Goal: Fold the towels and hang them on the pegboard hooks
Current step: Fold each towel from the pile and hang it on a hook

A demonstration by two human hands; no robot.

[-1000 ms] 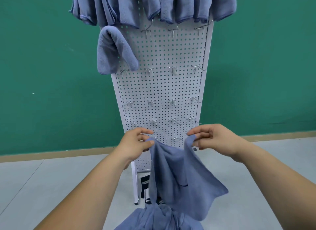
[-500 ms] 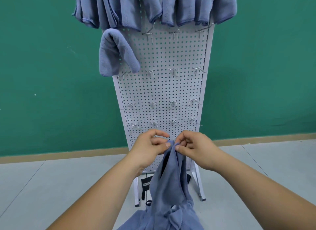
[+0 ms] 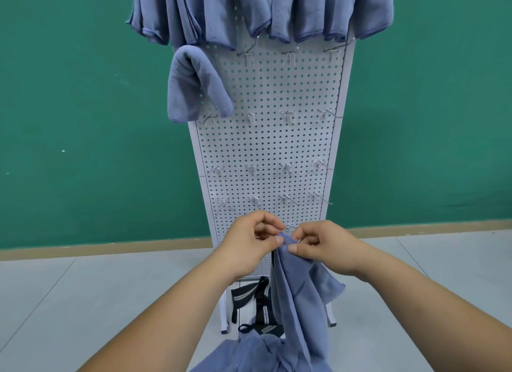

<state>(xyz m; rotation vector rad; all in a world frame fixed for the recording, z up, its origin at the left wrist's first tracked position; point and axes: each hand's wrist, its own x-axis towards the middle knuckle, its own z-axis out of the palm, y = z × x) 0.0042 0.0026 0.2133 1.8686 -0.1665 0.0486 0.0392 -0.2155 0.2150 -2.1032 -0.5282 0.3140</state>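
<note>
A blue towel (image 3: 297,294) hangs folded in half lengthwise in front of the white pegboard (image 3: 274,139). My left hand (image 3: 250,245) and my right hand (image 3: 322,247) pinch its two top corners together, thumbs almost touching, just below the lowest hooks. Several blue towels (image 3: 260,9) hang from the top row of hooks. One folded towel (image 3: 194,83) hangs on the left hook of the second row. A heap of loose blue towels (image 3: 257,355) lies at the bottom edge of the view.
Several bare metal hooks (image 3: 288,115) stick out of the pegboard in rows. A black strapped bag (image 3: 255,299) sits at the pegboard's foot. A green wall stands behind and a grey floor spreads below.
My hands came together from about a towel's width apart, bringing the two top corners together. The towel went from spread open to folded and hanging narrow.
</note>
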